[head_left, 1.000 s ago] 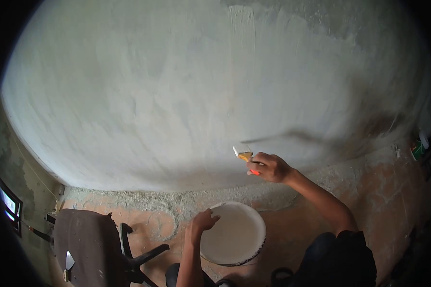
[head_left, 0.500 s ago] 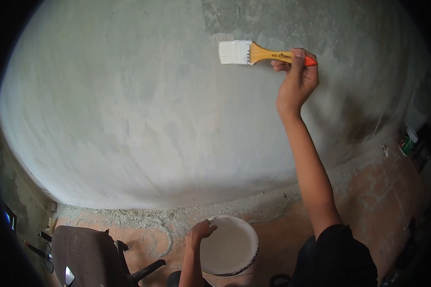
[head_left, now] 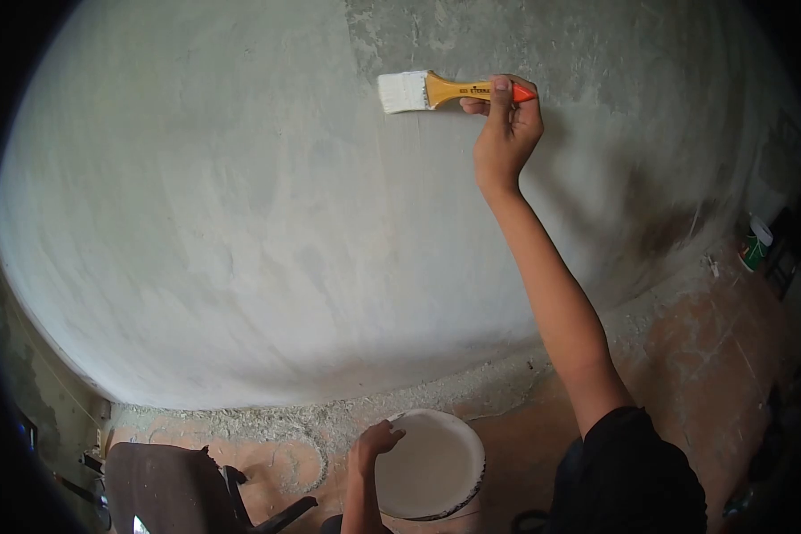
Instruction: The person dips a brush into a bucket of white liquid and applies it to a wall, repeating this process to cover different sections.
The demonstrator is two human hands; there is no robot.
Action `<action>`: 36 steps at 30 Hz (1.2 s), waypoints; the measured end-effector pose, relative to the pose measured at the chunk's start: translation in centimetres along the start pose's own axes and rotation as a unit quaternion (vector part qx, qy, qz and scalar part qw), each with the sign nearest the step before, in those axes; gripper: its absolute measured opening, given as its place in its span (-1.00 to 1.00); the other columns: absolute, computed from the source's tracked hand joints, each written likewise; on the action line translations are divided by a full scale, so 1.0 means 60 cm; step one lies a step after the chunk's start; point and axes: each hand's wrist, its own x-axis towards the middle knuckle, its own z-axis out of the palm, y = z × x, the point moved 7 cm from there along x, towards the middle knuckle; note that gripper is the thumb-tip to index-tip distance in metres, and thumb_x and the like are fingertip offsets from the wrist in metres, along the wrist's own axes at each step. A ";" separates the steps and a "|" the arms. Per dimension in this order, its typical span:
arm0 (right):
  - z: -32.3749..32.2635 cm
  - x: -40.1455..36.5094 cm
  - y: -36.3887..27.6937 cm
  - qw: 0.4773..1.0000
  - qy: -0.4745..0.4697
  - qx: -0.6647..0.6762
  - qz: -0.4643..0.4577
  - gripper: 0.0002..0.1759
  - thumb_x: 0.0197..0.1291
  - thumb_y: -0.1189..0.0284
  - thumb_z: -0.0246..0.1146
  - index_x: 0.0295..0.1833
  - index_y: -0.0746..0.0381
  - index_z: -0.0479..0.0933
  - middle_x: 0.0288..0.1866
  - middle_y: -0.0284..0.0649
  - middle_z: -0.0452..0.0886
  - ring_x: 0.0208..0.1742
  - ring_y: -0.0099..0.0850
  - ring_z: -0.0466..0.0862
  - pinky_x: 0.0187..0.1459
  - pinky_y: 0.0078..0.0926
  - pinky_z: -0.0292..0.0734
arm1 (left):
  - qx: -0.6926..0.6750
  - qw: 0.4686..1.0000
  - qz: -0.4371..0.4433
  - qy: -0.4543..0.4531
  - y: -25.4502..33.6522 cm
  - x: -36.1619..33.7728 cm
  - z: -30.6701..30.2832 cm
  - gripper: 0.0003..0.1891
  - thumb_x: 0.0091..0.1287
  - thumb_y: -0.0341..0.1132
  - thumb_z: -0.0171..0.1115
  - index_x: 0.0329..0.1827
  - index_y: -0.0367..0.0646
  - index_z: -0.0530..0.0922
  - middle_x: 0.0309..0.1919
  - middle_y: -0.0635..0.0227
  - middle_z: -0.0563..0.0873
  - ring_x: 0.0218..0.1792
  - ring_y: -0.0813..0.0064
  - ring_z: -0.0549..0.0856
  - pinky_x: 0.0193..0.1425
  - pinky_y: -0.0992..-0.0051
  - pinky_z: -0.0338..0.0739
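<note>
My right hand [head_left: 510, 133] is closed around the handle of a flat paintbrush [head_left: 449, 91], near its red end. The handle is yellow, and white paint coats the bristles, which point left against the grey-white wall [head_left: 267, 214]. Just above the brush starts a darker, rough patch of wall. Low in the view, my left hand [head_left: 378, 440] grips the left rim of a round white bucket [head_left: 479, 476], its fingers over the edge. Pale liquid fills much of the bucket's inside.
A dark brown chair [head_left: 165, 485] stands at the lower left, with an armrest reaching toward the bucket. Flaked debris [head_left: 329, 416] lies along the foot of the wall on the reddish floor [head_left: 703, 356]. A green-and-white container [head_left: 755, 245] is at the far right.
My right hand and the paintbrush have shifted left along the wall. The view has tilted slightly, moving the chair and bucket a little lower. My left hand stays at the bucket rim.
</note>
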 end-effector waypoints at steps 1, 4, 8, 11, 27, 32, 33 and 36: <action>-0.010 0.004 0.001 1.000 0.001 -0.001 0.000 -0.79 0.40 0.36 0.06 -0.14 0.33 0.39 -0.35 -0.25 0.56 -0.45 -0.54 0.63 -0.30 -0.65 0.54 | 0.000 1.000 -0.005 0.001 0.001 -0.002 -0.001 -0.33 0.27 0.16 0.10 0.19 -0.28 0.46 0.08 -0.07 0.59 0.14 0.05 0.56 0.22 0.25 0.41; -0.048 0.019 0.000 1.000 0.014 -0.027 -0.005 -0.77 0.40 0.34 0.07 -0.15 0.33 0.40 -0.35 -0.24 0.57 -0.44 -0.53 0.64 -0.29 -0.64 0.54 | 0.002 1.000 0.002 -0.003 0.000 0.004 0.004 -0.33 0.27 0.16 0.10 0.18 -0.29 0.47 0.07 -0.07 0.60 0.14 0.05 0.57 0.21 0.25 0.41; -0.108 0.041 0.007 0.999 0.031 -0.044 -0.007 -0.73 0.39 0.30 0.10 -0.15 0.33 0.43 -0.32 -0.23 0.57 -0.44 -0.50 0.64 -0.27 -0.61 0.55 | -0.002 1.000 0.000 -0.010 0.002 0.009 0.007 -0.34 0.25 0.11 0.12 0.19 -0.31 0.47 0.13 -0.06 0.56 0.18 0.04 0.54 0.27 0.24 0.39; -0.157 0.057 0.009 0.995 0.048 -0.088 -0.022 -0.72 0.38 0.28 0.11 -0.17 0.33 0.43 -0.28 -0.23 0.56 -0.43 -0.48 0.64 -0.27 -0.59 0.55 | 0.008 1.000 -0.009 -0.019 0.011 0.005 0.005 -0.34 0.26 0.11 0.12 0.19 -0.30 0.47 0.13 -0.07 0.56 0.19 0.05 0.54 0.27 0.24 0.39; -0.082 0.025 -0.110 0.898 -0.184 -0.176 -0.358 -0.77 0.17 0.49 0.30 -0.06 0.22 0.50 -0.24 -0.22 0.63 -0.27 -0.36 0.65 -0.24 -0.50 0.56 | 0.025 0.999 -0.004 -0.019 0.045 0.008 0.007 -0.33 0.27 0.16 0.10 0.21 -0.26 0.45 0.14 -0.03 0.56 0.20 0.07 0.52 0.27 0.25 0.38; 0.026 -0.047 -0.096 0.825 -0.309 -0.186 -0.434 -0.65 -0.04 0.51 0.42 -0.11 0.17 0.50 -0.25 -0.28 0.56 -0.23 -0.38 0.66 -0.32 -0.52 0.64 | 0.019 0.999 0.004 -0.029 0.056 0.008 0.007 -0.34 0.27 0.11 0.12 0.21 -0.30 0.44 0.16 -0.04 0.54 0.22 0.05 0.50 0.29 0.26 0.37; 0.031 -0.053 -0.091 0.826 -0.310 -0.183 -0.434 -0.65 -0.04 0.51 0.42 -0.11 0.17 0.50 -0.25 -0.28 0.56 -0.23 -0.38 0.66 -0.32 -0.52 0.64 | 0.019 1.000 0.006 -0.024 0.055 0.008 0.007 -0.34 0.28 0.11 0.12 0.21 -0.30 0.44 0.17 -0.04 0.53 0.22 0.06 0.50 0.30 0.26 0.36; 0.045 -0.086 -0.071 0.777 -0.361 -0.229 -0.463 -0.66 -0.08 0.47 0.42 -0.14 0.15 0.50 -0.24 -0.29 0.53 -0.31 -0.44 0.63 -0.37 -0.60 0.62 | 0.020 1.000 0.006 -0.017 0.044 0.016 0.013 -0.34 0.28 0.14 0.10 0.22 -0.25 0.44 0.15 -0.02 0.55 0.21 0.07 0.51 0.29 0.25 0.37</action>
